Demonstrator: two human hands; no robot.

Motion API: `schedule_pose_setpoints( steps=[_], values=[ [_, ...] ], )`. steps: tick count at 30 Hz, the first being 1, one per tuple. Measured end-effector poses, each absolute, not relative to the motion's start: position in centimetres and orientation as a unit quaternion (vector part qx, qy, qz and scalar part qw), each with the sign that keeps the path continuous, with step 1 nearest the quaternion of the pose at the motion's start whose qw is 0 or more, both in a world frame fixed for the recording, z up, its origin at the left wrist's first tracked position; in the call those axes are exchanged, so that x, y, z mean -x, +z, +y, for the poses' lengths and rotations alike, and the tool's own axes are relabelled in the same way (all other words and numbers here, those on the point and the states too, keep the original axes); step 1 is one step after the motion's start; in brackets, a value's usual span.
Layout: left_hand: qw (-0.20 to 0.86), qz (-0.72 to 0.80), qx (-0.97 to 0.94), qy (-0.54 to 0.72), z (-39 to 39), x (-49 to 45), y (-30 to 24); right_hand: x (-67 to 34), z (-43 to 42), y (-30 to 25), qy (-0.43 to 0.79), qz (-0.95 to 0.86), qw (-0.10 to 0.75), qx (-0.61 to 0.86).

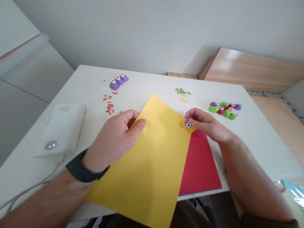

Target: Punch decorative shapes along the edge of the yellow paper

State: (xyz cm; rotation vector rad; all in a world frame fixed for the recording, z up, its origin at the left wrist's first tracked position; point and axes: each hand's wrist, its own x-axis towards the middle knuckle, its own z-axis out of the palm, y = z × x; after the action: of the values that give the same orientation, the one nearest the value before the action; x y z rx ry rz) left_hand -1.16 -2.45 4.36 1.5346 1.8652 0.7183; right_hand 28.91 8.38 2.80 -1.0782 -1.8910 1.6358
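A yellow sheet of paper (152,152) is held up at a tilt, with a row of small notches along its far edge. My left hand (118,134) grips its left side, thumb on top and fingers beneath. At the sheet's far right corner, my right hand (206,123) holds a small purple craft punch (188,123), which sits at the paper's edge. A black star on a white disc shows on the punch. Partly under the yellow sheet lies a red sheet (200,164), with a thin purple edge at its near side.
Three purple punches (118,81) stand at the back left; green, red and purple punches (225,110) cluster on the right. Paper bits in red (109,107) and green (182,91) lie scattered. A white device (63,128) with a cable sits on the left of the white table (256,139).
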Motion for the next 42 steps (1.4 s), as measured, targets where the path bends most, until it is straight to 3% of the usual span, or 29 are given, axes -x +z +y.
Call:
schedule_pose_setpoints(
  steps=[22,42],
  values=[
    [0.32,0.706,-0.574,0.265,-2.2,1.3,3.6,-29.4,8.9,1.9,0.284,-0.843,0.132,0.438],
    [0.314,0.705,-0.581,0.258,-1.9,1.5,3.1,-29.2,9.3,1.4,0.268,-0.807,0.155,0.503]
  ],
)
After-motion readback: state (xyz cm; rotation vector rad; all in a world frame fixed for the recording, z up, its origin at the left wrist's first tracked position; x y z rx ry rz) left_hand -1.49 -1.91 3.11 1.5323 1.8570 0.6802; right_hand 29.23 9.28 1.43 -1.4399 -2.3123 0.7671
